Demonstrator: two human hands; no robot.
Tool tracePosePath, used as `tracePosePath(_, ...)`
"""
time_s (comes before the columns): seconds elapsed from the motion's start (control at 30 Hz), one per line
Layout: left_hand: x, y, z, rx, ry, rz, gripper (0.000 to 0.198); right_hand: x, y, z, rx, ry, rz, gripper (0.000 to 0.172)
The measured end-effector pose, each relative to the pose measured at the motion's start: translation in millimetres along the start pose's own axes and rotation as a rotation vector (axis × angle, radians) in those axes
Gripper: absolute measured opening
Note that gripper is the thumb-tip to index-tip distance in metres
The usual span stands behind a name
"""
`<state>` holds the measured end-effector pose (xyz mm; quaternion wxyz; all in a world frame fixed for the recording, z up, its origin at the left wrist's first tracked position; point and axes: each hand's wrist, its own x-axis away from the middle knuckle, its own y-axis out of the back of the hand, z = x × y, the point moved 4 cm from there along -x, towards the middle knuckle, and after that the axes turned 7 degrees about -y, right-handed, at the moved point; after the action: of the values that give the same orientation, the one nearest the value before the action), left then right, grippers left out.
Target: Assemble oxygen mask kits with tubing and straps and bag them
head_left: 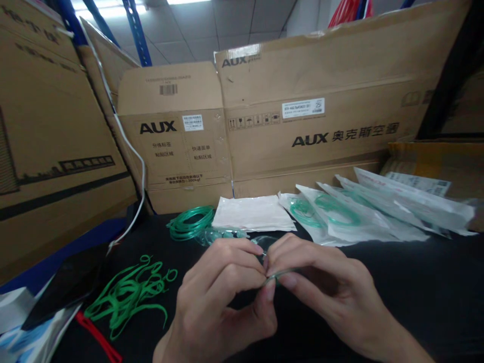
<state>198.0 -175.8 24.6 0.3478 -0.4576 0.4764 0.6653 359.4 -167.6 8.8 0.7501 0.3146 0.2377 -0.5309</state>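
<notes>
My left hand [227, 292] and my right hand [321, 282] meet at the lower middle of the head view, fingertips nearly touching. Both pinch a thin greenish clear tube [279, 274] between thumb and fingers. A small thin piece shows between the upper fingertips, too small to name. Just beyond the hands lie clear plastic parts [219, 235], partly hidden by the fingers. A coil of green tubing [191, 222] rests behind them to the left, beside a stack of white pouches [253, 213].
Several clear-fronted pouches with green tubing [336, 214] lean at the right rear. Green straps [132, 292] lie tangled at left, near a red strap [98, 337] and a dark flat object [68, 282]. Cardboard [260, 146] walls the back; a white cable [132, 148] hangs left.
</notes>
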Motion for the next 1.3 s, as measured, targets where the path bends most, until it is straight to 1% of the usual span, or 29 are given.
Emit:
tracePosePath(0.13,-0.8,1.6,4.7,0.171,0.036,0.072,0.013,0.5,8.3,-9.0,-0.151,-0.121,0.083,0.01)
tracePosePath(0.2,-1.5,2.0,6.5,0.271,0.075,0.115,0.011,1.5,10.6,-14.0,-0.252,-0.165,0.134,0.011)
tracePosePath(0.3,-1.2,2.8,7.9,0.353,0.121,0.15,0.005,2.4,10.0,-19.4,-0.359,-0.18,0.191,0.01)
tracePosePath(0.33,-1.0,3.4,7.8,0.361,0.12,0.155,0.005,2.3,9.2,-20.4,-0.374,-0.175,0.198,0.007)
tracePosePath(0.37,-0.7,3.8,7.5,0.362,0.113,0.162,0.006,2.2,8.2,-20.9,-0.384,-0.167,0.206,0.008)
tracePosePath(0.43,-0.2,4.4,6.4,0.347,0.093,0.179,0.008,1.6,6.7,-20.7,-0.385,-0.144,0.209,0.017)
tracePosePath(0.47,-0.2,4.4,5.8,0.337,0.085,0.186,0.007,1.2,6.4,-20.2,-0.379,-0.135,0.202,0.018)
tracePosePath(0.57,-1.0,3.9,4.2,0.323,0.072,0.192,0.007,-0.7,6.6,-17.5,-0.35,-0.108,0.187,0.011)
tracePosePath(0.67,-2.6,3.0,3.3,0.324,0.071,0.177,0.009,-2.3,6.9,-14.6,-0.33,-0.091,0.198,0.006)
tracePosePath(0.77,-2.3,1.2,3.2,0.338,0.072,0.178,0.011,-2.2,6.7,-13.3,-0.344,-0.089,0.216,0.004)
tracePosePath(1.0,4.9,-7.8,3.9,0.397,0.11,0.172,0.011,1.4,2.5,-24.3,-0.483,-0.165,0.209,0.01)
tracePosePath(1.17,5.9,-11.5,2.4,0.436,0.126,0.165,0.013,4.5,-2.0,-32.1,-0.629,-0.232,0.258,0.011)
tracePosePath(1.23,7.8,-12.8,3.7,0.467,0.163,0.179,0.014,5.3,-2.1,-34.5,-0.65,-0.257,0.275,0.011)
tracePosePath(1.3,10.6,-14.0,6.2,0.498,0.221,0.185,0.012,6.3,-1.8,-38.1,-0.66,-0.32,0.285,0.014)
